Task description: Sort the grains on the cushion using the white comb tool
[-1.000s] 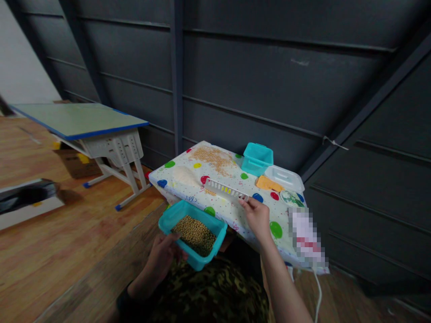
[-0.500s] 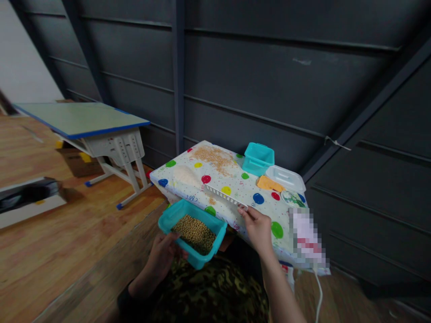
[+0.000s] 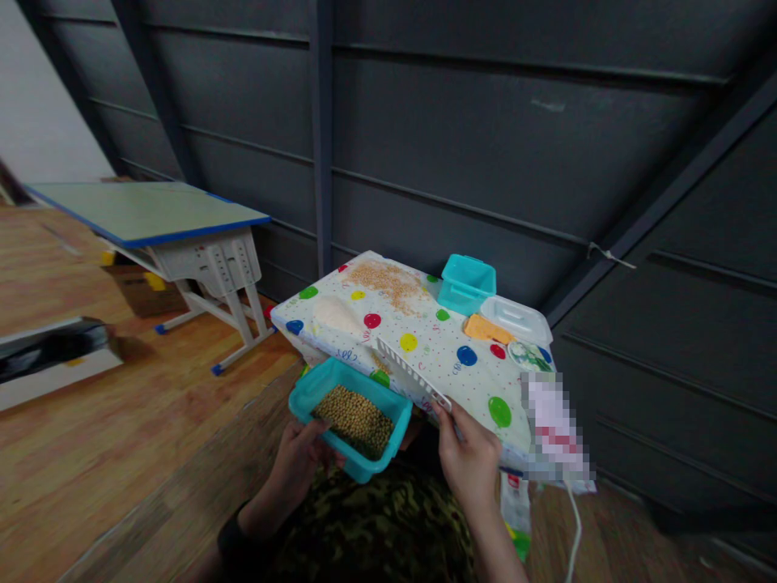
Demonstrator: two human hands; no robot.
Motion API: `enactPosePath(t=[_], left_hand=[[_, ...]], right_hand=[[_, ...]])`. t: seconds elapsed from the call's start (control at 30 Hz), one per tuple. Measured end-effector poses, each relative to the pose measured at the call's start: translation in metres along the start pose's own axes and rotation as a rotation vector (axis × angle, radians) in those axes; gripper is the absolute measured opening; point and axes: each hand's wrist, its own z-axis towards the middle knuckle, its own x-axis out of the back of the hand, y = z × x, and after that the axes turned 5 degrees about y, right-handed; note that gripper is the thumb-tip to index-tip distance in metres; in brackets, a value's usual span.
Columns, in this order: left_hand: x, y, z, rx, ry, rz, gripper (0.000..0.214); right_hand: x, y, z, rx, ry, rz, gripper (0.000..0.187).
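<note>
My left hand [image 3: 295, 463] grips the underside of a teal plastic tub [image 3: 350, 417] filled with yellow-brown beans, held just below the near edge of a small table. My right hand [image 3: 469, 455] pinches one end of a white slotted plastic strip [image 3: 413, 373], which lies slanted across the table's near edge above the tub. The table [image 3: 467, 380] wears a white cloth with coloured dots. On the cloth lie a pile of tan grains [image 3: 388, 282] and a pile of white grains [image 3: 335, 314].
At the table's back stand a teal box [image 3: 466, 284], a clear lidded container [image 3: 515, 317] and an orange cloth [image 3: 483, 329]. A blurred white packet [image 3: 554, 429] sits at the right edge. A school desk [image 3: 163, 223] stands left on the wooden floor, dark panelled wall behind.
My right hand has drawn the white strip toward me across the cloth to the table's near edge. The tub in my left hand has stayed where it was.
</note>
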Motion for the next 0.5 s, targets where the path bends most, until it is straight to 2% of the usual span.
enactPosePath(t=[0.17, 0.5], left_hand=[[0.0, 0.0, -0.002, -0.011, -0.02, 0.015, 0.049], [0.0, -0.003, 0.0, 0.012, -0.033, 0.015, 0.05]], right_hand=[[0.009, -0.008, -0.005, -0.007, 0.0, -0.033, 0.035], [0.019, -0.019, -0.008, 0.096, 0.032, -0.085, 0.032]])
